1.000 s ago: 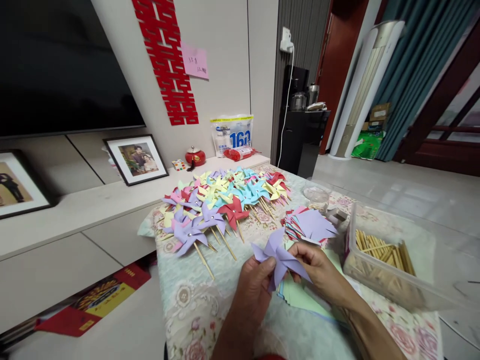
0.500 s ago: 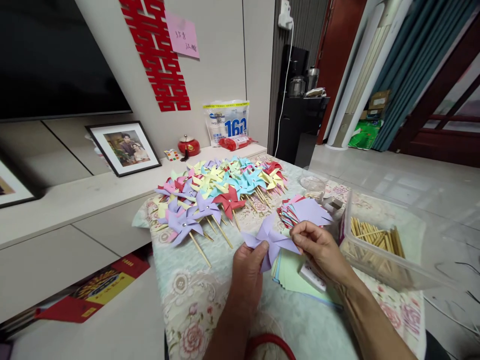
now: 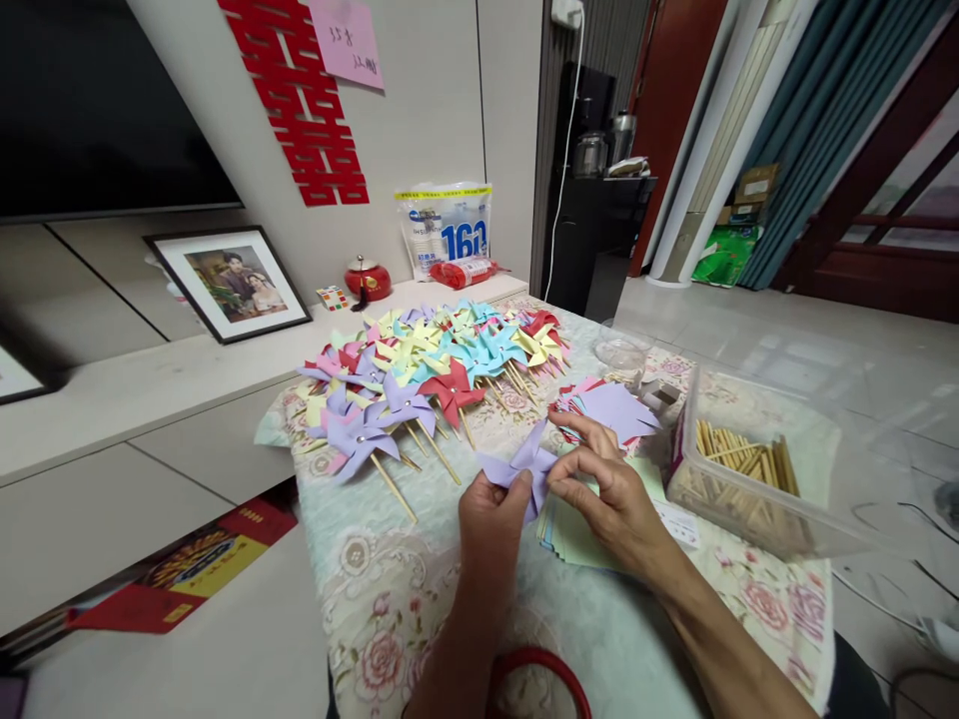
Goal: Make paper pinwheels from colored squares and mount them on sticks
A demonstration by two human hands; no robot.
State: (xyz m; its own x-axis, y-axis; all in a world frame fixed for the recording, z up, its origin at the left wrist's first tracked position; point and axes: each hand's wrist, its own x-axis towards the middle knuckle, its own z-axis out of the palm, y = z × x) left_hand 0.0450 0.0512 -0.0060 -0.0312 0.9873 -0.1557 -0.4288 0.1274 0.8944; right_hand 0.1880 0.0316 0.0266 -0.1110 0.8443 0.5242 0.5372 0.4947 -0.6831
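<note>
Purple pinwheel [image 3: 530, 453] is pinched by left hand [image 3: 490, 517] and loosely curled right hand [image 3: 612, 497].

The pinwheel [image 3: 530, 457] looks matt paper, the box [image 3: 680, 479] smooth plastic, the sticks [image 3: 749, 459] wood.

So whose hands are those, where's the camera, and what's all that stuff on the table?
There's no machine here: those are a person's own bare hands. The camera is worn on the person's head and looks forward and down, so the arms come in from the bottom of the picture. The left hand holds a purple paper pinwheel, with no stick showing on it. The right hand is at its edge. On the flowery tablecloth lies a big heap of colourful pinwheels on sticks. Nearer the right hand are a pile of coloured paper and some pale green sheets. Farther right sits a clear plastic box with loose sticks inside.
</note>
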